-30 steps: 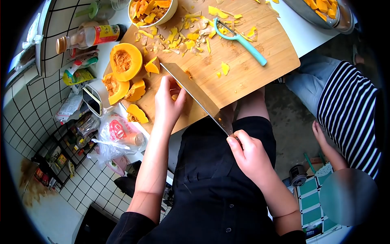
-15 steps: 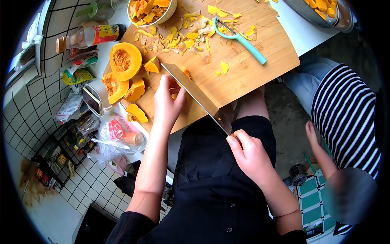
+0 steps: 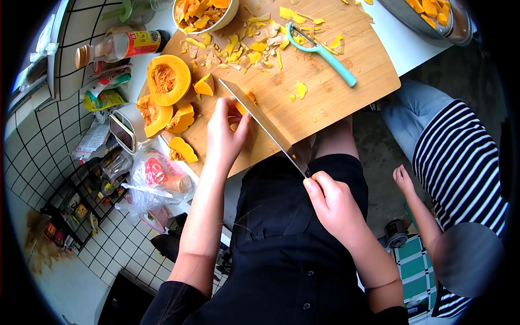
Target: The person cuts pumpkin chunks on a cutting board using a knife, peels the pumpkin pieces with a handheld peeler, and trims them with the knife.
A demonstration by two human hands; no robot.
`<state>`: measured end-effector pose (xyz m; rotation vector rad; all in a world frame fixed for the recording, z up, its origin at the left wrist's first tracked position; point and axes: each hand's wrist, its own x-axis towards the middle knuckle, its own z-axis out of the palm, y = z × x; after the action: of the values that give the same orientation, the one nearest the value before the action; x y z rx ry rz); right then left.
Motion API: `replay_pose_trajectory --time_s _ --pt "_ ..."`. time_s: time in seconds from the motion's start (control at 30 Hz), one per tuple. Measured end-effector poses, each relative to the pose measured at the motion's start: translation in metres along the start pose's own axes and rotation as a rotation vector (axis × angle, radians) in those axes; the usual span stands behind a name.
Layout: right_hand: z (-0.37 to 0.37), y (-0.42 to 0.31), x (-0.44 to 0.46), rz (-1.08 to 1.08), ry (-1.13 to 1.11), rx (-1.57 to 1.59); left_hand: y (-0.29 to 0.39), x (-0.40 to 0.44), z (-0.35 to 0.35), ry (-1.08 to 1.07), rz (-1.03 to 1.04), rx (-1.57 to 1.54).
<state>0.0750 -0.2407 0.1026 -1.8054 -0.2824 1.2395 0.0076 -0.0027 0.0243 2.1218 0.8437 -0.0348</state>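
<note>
My left hand [image 3: 226, 130] is closed on a pumpkin piece [image 3: 241, 108], mostly hidden by my fingers and the blade, at the near side of the wooden cutting board [image 3: 341, 100]. My right hand [image 3: 329, 200] grips the handle of a cleaver [image 3: 265, 124], whose blade slants across the board beside my left fingers. Left of the blade lie a pumpkin half [image 3: 169, 80], a wedge [image 3: 154, 115] and smaller chunks [image 3: 205, 85]. A turquoise peeler [image 3: 330, 62] rests among peel scraps [image 3: 254, 49] farther back.
A bowl of pumpkin scraps [image 3: 205, 16] stands at the back. Bottles [image 3: 122, 46], a phone [image 3: 123, 132] and a plastic bag [image 3: 160, 176] lie left. Cut pumpkin [image 3: 430, 11] fills a container at the back right. Another person in a striped top [image 3: 460, 157] is at the right.
The cleaver's blade has tilted more upright and its tip has shifted slightly right. My left hand has barely moved. The other person's hand has moved left, toward me.
</note>
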Motion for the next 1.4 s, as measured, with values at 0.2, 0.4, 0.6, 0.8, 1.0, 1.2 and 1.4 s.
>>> replay_pose_trajectory --time_s 0.2,0.4,0.6,0.8,1.0,1.2,1.4 --pt "0.002 -0.002 0.002 0.008 -0.002 0.016 0.001 0.001 -0.001 -0.015 -0.004 0.005" --pt "0.005 0.000 0.004 -0.008 0.009 0.010 0.000 0.001 -0.001 -0.018 0.001 -0.005" --pt "0.000 0.000 0.005 0.026 -0.037 0.075 0.002 0.001 -0.002 -0.027 0.001 -0.038" --pt "0.021 0.011 0.020 0.008 0.070 -0.027 0.005 0.003 -0.004 -0.042 0.007 -0.013" --pt "0.021 0.031 0.026 0.017 0.096 0.077 -0.009 -0.001 -0.003 0.021 -0.071 -0.215" --pt "0.003 0.023 0.021 -0.035 0.070 0.068 -0.010 -0.014 -0.019 0.032 -0.135 -0.707" --pt "-0.019 -0.011 0.018 -0.283 0.355 -0.175 0.024 -0.028 -0.056 -0.104 -0.253 -1.251"
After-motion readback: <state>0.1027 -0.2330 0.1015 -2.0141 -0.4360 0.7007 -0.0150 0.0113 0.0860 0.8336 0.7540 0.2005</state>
